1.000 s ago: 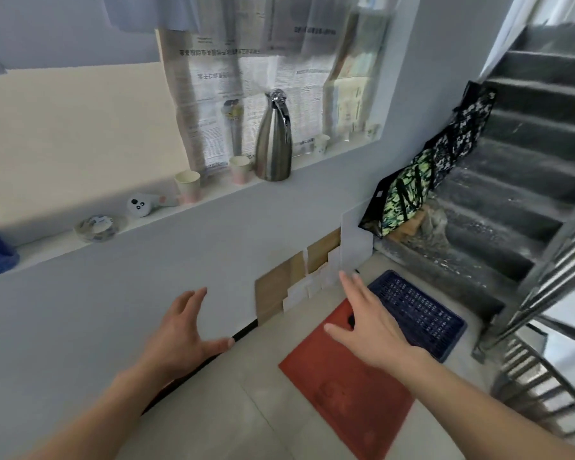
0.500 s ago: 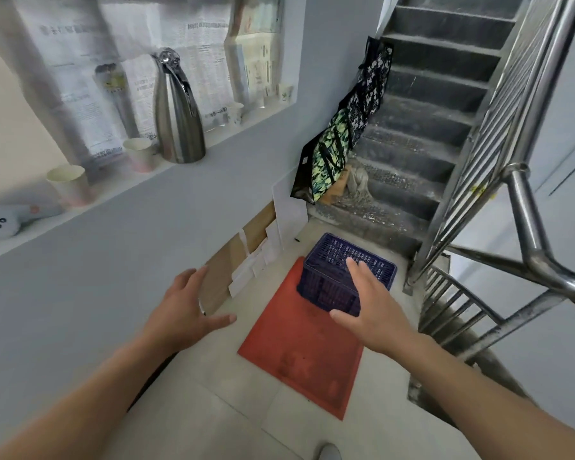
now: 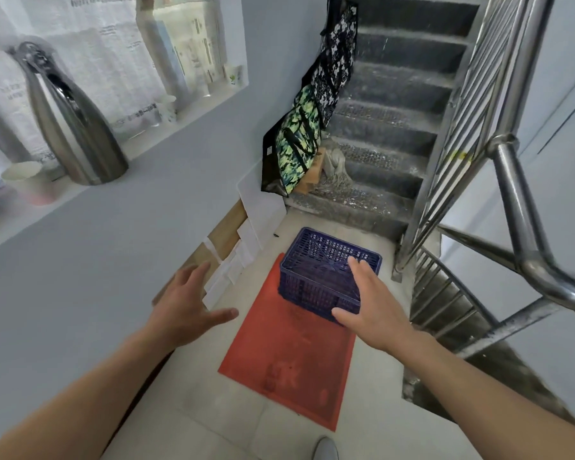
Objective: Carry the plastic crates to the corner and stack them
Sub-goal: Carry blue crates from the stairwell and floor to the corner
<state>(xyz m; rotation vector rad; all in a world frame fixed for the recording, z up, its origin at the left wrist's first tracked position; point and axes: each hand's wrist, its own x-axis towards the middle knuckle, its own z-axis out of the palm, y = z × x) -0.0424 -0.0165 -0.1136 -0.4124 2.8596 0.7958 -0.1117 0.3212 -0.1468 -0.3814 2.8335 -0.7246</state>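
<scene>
both hands spread and holding nothing: left hand [image 3: 188, 310] left of the blue crate [image 3: 326, 273], right hand [image 3: 372, 310] above its near right corner; crate sits upside down on a red mat [image 3: 289, 363].

A single dark blue plastic crate [image 3: 316, 260] stood level on the far end of a red floor mat [image 3: 279, 360], reaching past the mat's far edge. Its walls were an open lattice of small slots. The upward face was closed and crossed by diagonal ribs, so it appeared to sit upside down.

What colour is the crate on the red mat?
The crate is dark blue, with lattice walls, seen best in the head view.
</scene>
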